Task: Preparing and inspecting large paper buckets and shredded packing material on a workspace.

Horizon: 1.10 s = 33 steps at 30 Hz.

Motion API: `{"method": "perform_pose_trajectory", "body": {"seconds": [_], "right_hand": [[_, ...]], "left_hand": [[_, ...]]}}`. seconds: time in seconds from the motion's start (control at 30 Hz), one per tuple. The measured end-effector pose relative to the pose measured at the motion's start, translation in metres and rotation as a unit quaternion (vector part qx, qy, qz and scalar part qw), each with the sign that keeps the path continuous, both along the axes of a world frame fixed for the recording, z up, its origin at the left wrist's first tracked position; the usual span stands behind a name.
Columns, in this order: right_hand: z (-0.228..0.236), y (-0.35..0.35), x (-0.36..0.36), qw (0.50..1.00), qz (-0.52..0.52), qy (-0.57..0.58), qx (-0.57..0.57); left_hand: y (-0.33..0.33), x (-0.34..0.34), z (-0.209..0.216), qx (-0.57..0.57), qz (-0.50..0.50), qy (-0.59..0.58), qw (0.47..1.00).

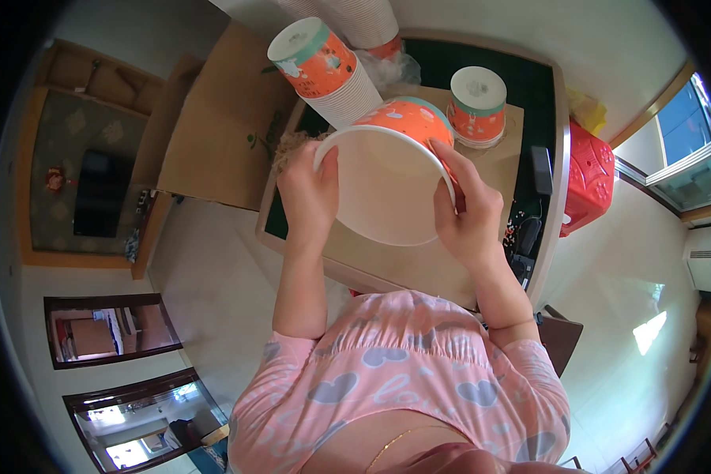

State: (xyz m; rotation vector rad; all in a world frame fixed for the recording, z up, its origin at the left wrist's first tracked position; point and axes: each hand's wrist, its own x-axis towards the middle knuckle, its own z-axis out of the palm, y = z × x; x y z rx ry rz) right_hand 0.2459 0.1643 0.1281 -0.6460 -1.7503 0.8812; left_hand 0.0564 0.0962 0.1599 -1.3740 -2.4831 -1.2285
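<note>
Between my two hands is a large orange paper bucket [387, 186], tipped so its wide white mouth faces me and its bare inside shows. My left hand [308, 186] grips the rim on the left, thumb inside and fingers hidden behind the wall. On the right, my right hand [470, 205] pinches the rim, with fingers along the outer wall. Behind it leans a tall stack of nested paper buckets [328, 75], orange and teal on the outermost one. Farther right, a short stack of upside-down buckets [479, 110] stands on a cardboard sheet [509, 166].
A big cardboard box [221, 118] stands left of the green-topped table [529, 75]. More white stacked buckets [363, 20] and clear plastic wrap [391, 71] lie at the back. A black device [541, 170] sits at the right edge, beside a red plastic stool [588, 178].
</note>
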Motion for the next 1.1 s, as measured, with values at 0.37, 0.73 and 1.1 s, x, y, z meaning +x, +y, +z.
{"method": "perform_pose_trajectory", "body": {"seconds": [0.37, 0.73, 1.1], "right_hand": [[-0.051, 0.014, -0.025, 0.947, -0.147, 0.223, 0.178], [-0.044, 0.013, -0.027, 0.921, -0.048, 0.255, 0.292], [-0.046, 0.011, -0.017, 0.926, -0.06, 0.267, 0.262]], "left_hand": [[-0.036, 0.028, -0.044, 0.166, -0.164, -0.453, 0.861], [-0.029, 0.039, -0.044, 0.217, -0.094, -0.298, 0.925], [-0.023, 0.031, -0.058, 0.241, -0.135, -0.346, 0.896]]}}
